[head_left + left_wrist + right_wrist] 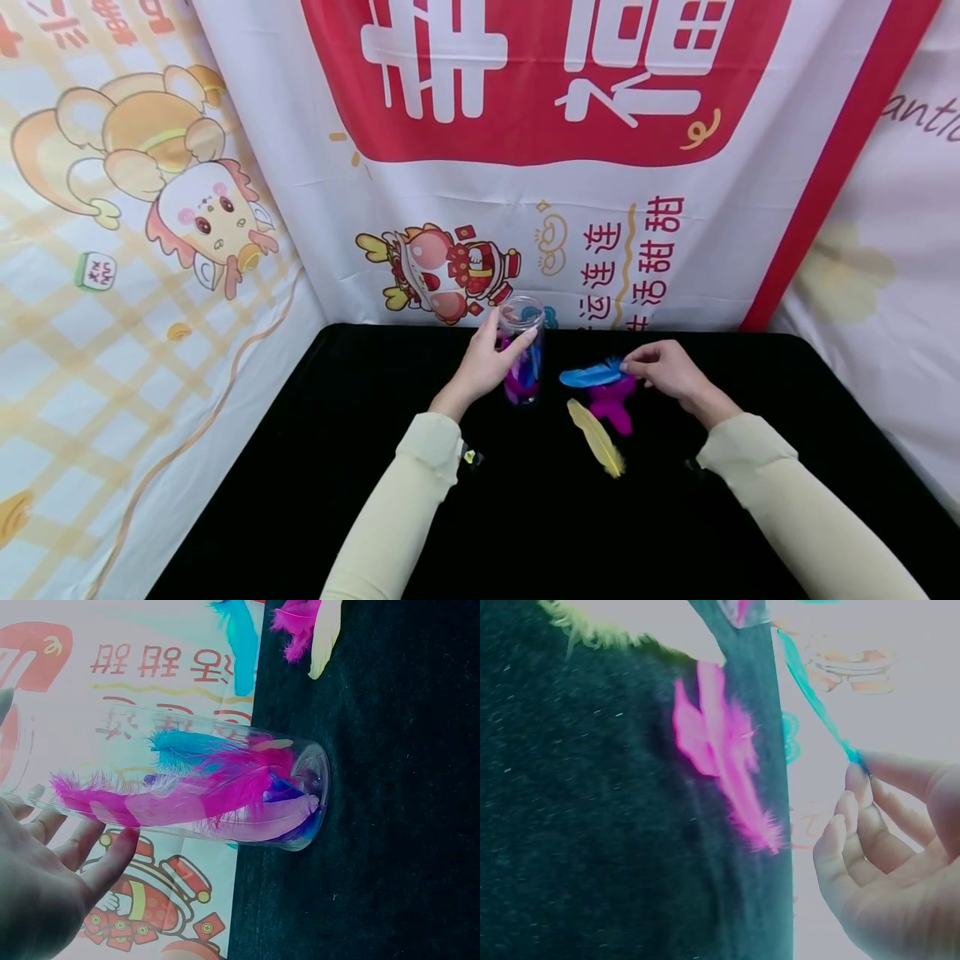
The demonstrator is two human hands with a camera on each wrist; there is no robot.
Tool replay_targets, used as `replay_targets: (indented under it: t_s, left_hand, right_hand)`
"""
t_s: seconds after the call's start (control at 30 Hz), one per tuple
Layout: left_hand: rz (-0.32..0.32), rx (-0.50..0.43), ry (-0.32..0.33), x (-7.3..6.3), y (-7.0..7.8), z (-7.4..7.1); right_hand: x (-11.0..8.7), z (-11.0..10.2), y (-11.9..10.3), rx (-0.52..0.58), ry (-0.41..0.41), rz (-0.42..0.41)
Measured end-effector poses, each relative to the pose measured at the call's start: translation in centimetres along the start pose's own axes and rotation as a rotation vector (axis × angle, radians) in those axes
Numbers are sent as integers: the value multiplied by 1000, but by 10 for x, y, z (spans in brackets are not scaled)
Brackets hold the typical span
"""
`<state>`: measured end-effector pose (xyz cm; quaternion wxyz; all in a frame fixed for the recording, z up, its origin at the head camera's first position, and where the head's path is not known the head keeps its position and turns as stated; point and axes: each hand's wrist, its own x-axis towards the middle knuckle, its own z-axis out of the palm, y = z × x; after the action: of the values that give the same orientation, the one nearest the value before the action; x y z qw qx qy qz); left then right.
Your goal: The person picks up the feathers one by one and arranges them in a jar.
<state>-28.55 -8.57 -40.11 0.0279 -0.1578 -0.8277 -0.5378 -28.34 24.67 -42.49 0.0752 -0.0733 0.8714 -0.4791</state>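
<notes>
My left hand (486, 360) grips a clear, open-topped plastic jar (534, 392) near its rim. Pink, purple and blue feathers (180, 796) lie inside the jar, plain to see in the left wrist view. To the right, my right hand (670, 369) pinches one end of a blue feather (588, 376) between thumb and forefinger. In the right wrist view this blue feather (814, 694) is lifted off the table. Magenta feathers (613, 408) lie on the cloth beneath it. A pale yellow feather (597, 439) rests nearer to me, between the two arms.
A black cloth (540, 517) covers the table, whose far edge runs just behind the jar. Printed white and red hangings (465, 192) rise behind it, and a patterned hanging (150, 333) stands at the left.
</notes>
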Motion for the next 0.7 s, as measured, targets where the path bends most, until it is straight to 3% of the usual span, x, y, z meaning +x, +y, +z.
replay_targets:
  t_s: [0.43, 0.7]
  left_hand:
    - [-12, -4, -6, 0, 0, -2]
    - [-23, -21, -16, -1, 0, -2]
  right_hand:
    - [-1, -7, -37, -49, 42, -80]
    - [3, -3, -60, -22, 44, -167]
